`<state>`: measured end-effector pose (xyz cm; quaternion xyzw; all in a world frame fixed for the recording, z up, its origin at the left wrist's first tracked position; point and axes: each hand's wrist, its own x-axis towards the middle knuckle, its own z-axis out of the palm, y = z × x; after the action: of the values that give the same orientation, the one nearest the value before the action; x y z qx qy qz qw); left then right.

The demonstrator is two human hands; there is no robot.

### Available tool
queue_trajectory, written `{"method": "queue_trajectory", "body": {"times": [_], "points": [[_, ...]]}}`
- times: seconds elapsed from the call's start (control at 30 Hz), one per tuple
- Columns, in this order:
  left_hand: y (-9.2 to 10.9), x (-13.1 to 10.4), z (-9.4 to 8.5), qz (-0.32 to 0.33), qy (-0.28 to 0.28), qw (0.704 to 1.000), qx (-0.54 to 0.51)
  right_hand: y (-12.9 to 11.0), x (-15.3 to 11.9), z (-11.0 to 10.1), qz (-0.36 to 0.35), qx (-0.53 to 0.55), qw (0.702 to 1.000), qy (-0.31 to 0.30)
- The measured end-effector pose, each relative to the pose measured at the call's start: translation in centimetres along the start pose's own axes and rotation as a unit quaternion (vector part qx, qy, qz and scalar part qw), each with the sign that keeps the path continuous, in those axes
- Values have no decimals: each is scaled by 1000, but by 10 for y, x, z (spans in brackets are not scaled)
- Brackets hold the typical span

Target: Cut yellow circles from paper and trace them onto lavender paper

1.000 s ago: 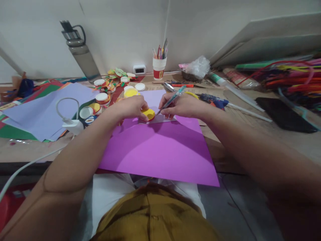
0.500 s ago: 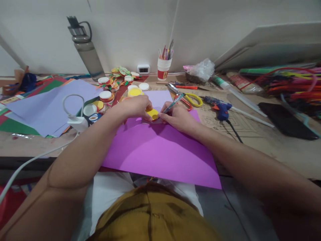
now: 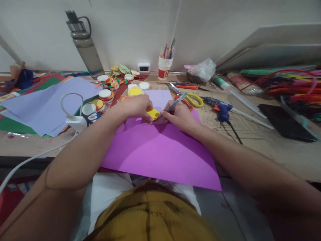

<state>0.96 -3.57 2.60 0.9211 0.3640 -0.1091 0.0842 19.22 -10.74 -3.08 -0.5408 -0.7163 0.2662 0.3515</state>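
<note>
My left hand [image 3: 141,106] is closed on a round yellow disc [image 3: 153,114], its thumb and fingers gripping the near and far edges. The disc lies on a lavender sheet [image 3: 162,96], which rests over a large purple sheet [image 3: 160,152]. Closed around a pen [image 3: 176,101], my right hand [image 3: 179,115] sits just right of the disc. The pen slants, its lower end by the disc's right edge; my fingers partly hide the tip. Behind my right hand lie scissors [image 3: 194,100] with yellow and red handles.
A blue glue gun [image 3: 222,111] and black phone [image 3: 286,122] lie to the right. At the back stand a cup [image 3: 164,69] of pens and a water bottle [image 3: 89,55]. Left are lavender sheets [image 3: 52,103], a white plug [image 3: 76,123] with cable, and several round lidded pieces [image 3: 105,94].
My right hand and the pen have shifted slightly right along the disc's edge, the pen leaning over more. My left hand keeps its grip on the disc. The whole view has moved a little.
</note>
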Motion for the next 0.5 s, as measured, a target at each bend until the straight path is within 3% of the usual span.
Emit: {"method": "queue_trajectory", "body": {"times": [0.5], "points": [[1,-1,-1,3,0,1000,6,5,1,2,19,21,999,19]]}}
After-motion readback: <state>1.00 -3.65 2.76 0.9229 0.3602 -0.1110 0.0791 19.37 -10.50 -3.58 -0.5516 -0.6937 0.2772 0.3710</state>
